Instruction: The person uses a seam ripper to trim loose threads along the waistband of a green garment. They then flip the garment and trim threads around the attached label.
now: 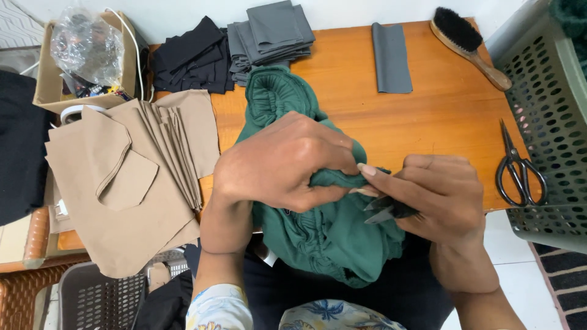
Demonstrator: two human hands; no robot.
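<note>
A green garment (324,235) with a gathered waistband lies from the orange wooden table (440,113) down over my lap. My left hand (278,162) is closed over a bunched fold of it at the middle. My right hand (437,195) holds small black thread snips (388,209), their blades pointing left toward the pinched green fabric next to my left thumb. The two hands almost touch.
A stack of tan fabric pieces (137,171) lies at left. Black pieces (189,58) and folded grey pieces (269,36) sit at the back, one grey strip (391,58) apart. A brush (468,43), black scissors (520,171), a grey-green perforated basket (550,122) are right; a cardboard box (49,67) far left.
</note>
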